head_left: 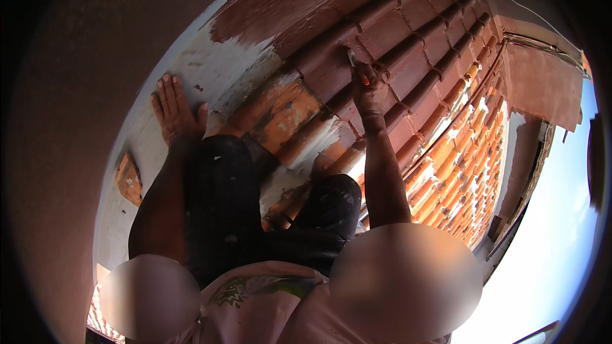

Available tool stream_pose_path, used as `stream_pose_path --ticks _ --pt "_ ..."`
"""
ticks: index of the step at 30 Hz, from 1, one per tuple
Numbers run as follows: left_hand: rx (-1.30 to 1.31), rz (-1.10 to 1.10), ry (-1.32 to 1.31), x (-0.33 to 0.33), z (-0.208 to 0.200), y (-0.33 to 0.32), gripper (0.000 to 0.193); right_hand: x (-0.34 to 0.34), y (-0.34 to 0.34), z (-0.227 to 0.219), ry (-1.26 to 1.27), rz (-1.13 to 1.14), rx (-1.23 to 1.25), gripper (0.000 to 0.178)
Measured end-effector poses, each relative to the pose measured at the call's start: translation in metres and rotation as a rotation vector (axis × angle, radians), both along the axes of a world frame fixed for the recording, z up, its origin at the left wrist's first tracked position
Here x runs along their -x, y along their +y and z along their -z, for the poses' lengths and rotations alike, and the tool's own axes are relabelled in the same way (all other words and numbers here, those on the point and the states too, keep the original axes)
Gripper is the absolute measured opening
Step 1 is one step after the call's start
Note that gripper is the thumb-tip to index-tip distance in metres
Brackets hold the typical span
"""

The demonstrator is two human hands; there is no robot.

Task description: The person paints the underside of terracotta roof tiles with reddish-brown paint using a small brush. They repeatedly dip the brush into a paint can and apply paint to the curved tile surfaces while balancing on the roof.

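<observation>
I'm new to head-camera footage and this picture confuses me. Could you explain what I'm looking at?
There is no machine here, just a person's two bare hands. The one picture comes from a wide fisheye camera on the person's head, looking down, so straight edges bend and the dark trousers show below. The picture's left is the person's left.

The left hand lies flat, fingers spread, on a pale strip beside the roof tiles. The right hand grips a slim tool, perhaps a brush, over the dark red tiles. Other tiles, farther right, are orange with white patches. A broken-looking orange piece lies on the pale strip, near the left forearm.
</observation>
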State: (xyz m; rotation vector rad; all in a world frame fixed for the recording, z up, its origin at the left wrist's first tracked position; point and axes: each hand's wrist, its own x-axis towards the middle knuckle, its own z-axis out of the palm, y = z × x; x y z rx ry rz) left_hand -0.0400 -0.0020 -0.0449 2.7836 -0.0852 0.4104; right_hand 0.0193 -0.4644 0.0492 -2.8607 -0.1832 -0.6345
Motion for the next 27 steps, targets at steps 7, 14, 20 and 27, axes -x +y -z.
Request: stream_pose_path --ticks 7,14,20,27 --pt "0.016 0.015 -0.021 -0.001 0.002 0.001 0.100 0.089 0.074 -0.024 0.221 -0.106 -0.267 0.021" --pt "0.015 0.007 0.018 0.000 -0.002 0.000 0.100 -0.007 0.018 -0.037 0.075 0.066 0.030 0.019" --pt "0.015 0.005 -0.029 0.000 0.000 0.000 0.099 0.017 0.014 -0.017 0.102 -0.037 -0.155 0.016" --pt "-0.018 -0.022 0.052 -0.002 -0.002 0.000 0.100 -0.008 0.002 -0.020 0.061 0.007 0.001 0.017"
